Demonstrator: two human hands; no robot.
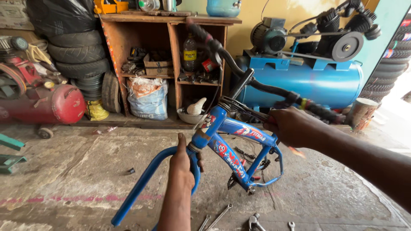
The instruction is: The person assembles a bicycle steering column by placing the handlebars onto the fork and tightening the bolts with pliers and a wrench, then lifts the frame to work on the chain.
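A small blue bicycle frame [239, 132] with red cartoon stickers stands without wheels over a concrete floor. My left hand [183, 164] grips the crown of its blue fork [143, 184], whose legs slant down to the lower left. My right hand [293, 126] is closed around the frame's top tube just behind the head tube. The black handlebar [252, 81] with dark grips rises above the frame, slanting from upper left to right.
Wrenches [218, 218] and pliers [254, 222] lie on the floor near me. Behind stand a wooden shelf [171, 55] of parts and bottles, stacked tyres [79, 55], a red tank [51, 105] at left, and a blue air compressor [308, 72] at right.
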